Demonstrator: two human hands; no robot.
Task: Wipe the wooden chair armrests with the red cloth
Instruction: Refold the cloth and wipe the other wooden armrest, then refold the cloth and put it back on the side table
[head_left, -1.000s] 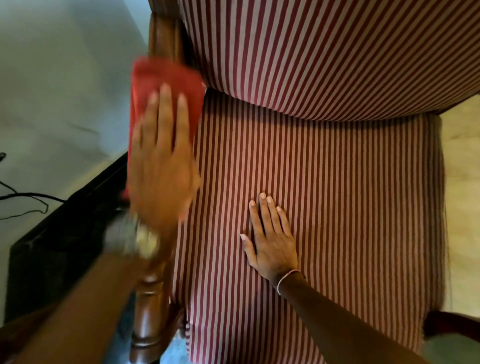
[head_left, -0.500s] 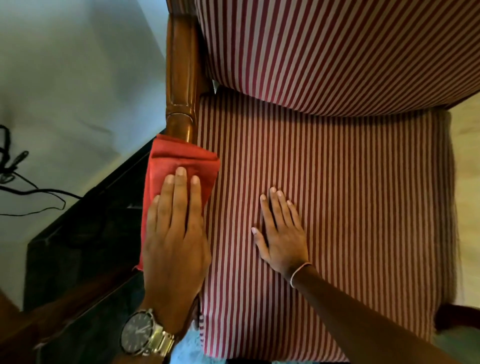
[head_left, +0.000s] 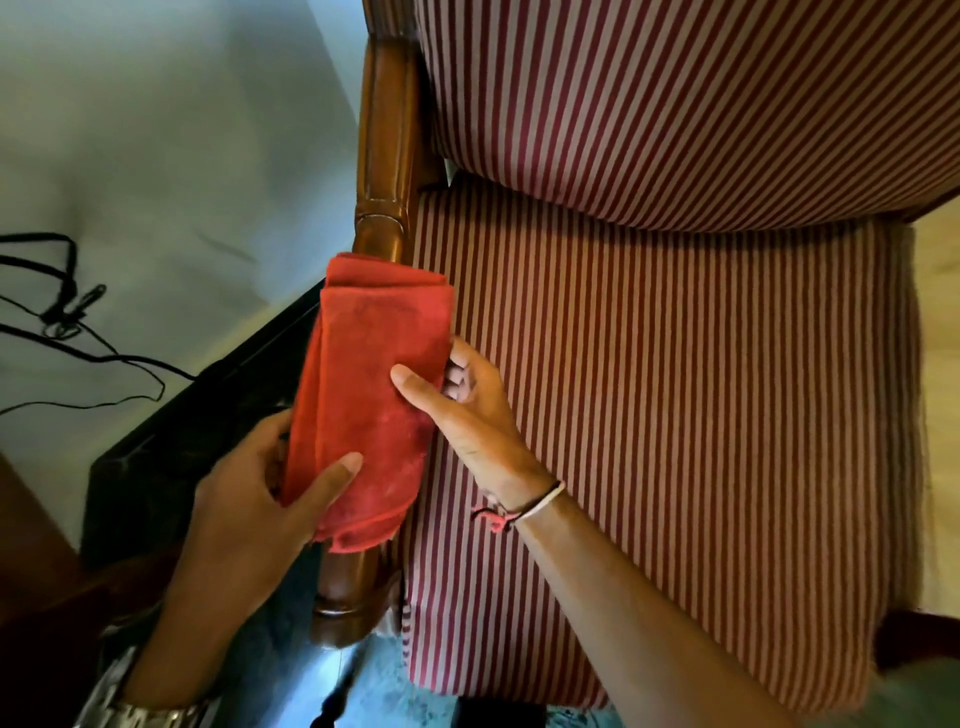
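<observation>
**Cloth held over the left armrest by both hands**

Head view. The red cloth (head_left: 371, 400) is folded into a long pad and sits draped over the middle of the wooden armrest (head_left: 387, 150) on the chair's left side. The left hand (head_left: 249, 514) pinches the cloth's near left edge, thumb on top and fingers underneath. The right hand (head_left: 467, 410) grips the right edge, thumb across the top face, fingers curled beneath. Both hands are closed on the cloth; neither touches the striped seat (head_left: 649, 415).

Judgement: the cloth is being refolded or regripped for wiping. To do this well, wrap the pad around the rail so it covers the top and both sides, then stroke along the length, pressing into the turned grooves near the front post.

Cloth appearance: deep red, napped like microfibre, several layers thick, with faint darker patches on the top face and a ragged lower corner hanging just above the armrest's front end. The other armrest is barely in view.
</observation>
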